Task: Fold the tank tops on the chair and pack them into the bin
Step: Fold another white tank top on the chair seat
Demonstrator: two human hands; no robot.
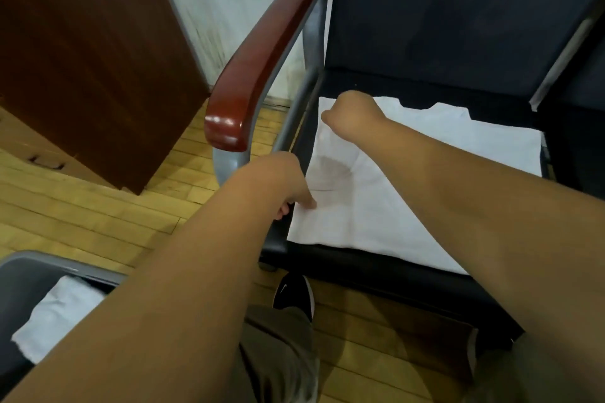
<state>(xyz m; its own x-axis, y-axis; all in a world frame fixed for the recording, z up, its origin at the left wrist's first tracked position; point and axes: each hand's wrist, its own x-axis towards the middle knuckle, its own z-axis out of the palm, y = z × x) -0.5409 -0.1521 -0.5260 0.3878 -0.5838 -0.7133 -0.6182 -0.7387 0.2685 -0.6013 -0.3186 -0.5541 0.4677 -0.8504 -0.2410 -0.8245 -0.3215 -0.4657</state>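
Head view is showing a white tank top (409, 180) lying spread flat on the dark padded seat of the chair (458, 16), its soft knit creasing faintly. The left hand (288, 186) is pinching the near left edge, thumb above and fingers (284, 213) tucked beneath, while the right hand (347, 111) is curling onto the far left shoulder corner, probably readying a lengthwise fold. Lower left, the grey bin (39, 260) is holding a folded white garment (55, 314).

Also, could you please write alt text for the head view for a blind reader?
The left hand and right hand grip the left edge of a white tank top spread flat on a dark chair seat. A grey bin at lower left holds another white garment.
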